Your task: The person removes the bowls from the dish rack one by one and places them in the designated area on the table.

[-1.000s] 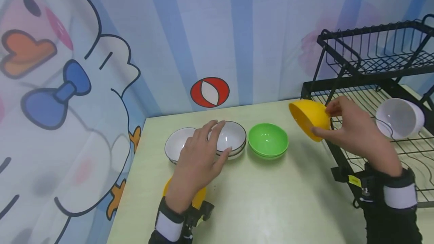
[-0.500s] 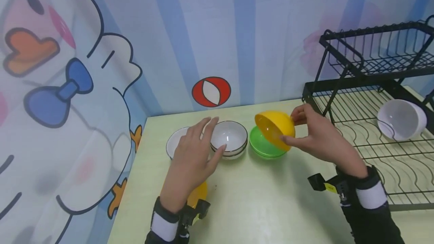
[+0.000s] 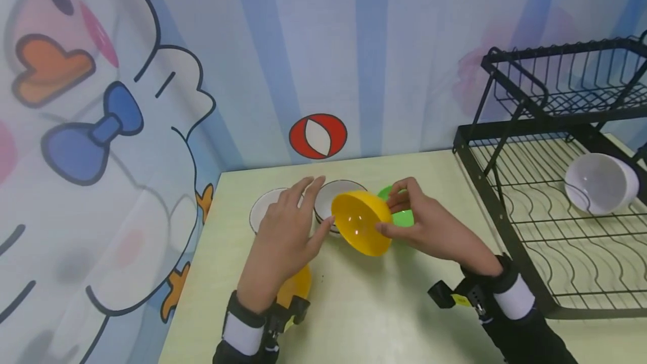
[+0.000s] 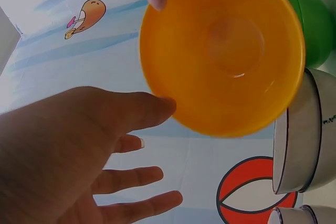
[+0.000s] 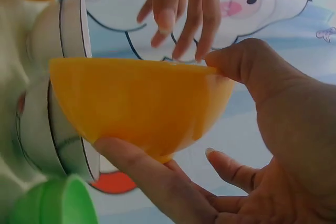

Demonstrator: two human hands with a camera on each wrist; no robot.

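Note:
My right hand point(image 3: 429, 229) grips a yellow bowl point(image 3: 361, 223) between thumb and fingers, its mouth tipped toward the left hand. Fingers spread, my left hand point(image 3: 288, 229) hovers at the bowl's left; in the left wrist view its thumb reaches the rim of the yellow bowl point(image 4: 226, 51), and I cannot tell whether it touches. Behind the hands stand stacked white bowls with dark rims point(image 3: 336, 190) and another white bowl point(image 3: 263, 206), partly covered by the left hand. The green bowls point(image 3: 404, 218) are mostly hidden behind the right hand. Another yellow bowl point(image 3: 298, 285) sits under the left wrist.
A black two-tier dish rack point(image 3: 525, 257) stands at the right, with a white bowl point(image 3: 601, 184) lying tilted on its lower tier. The pale table point(image 3: 364, 308) meets a printed cloth backdrop point(image 3: 404, 72) behind and at the left.
My right hand has carried the yellow bowl leftward from beside the rack, past the green bowls, up to the left hand. The left hand has stayed nearly still.

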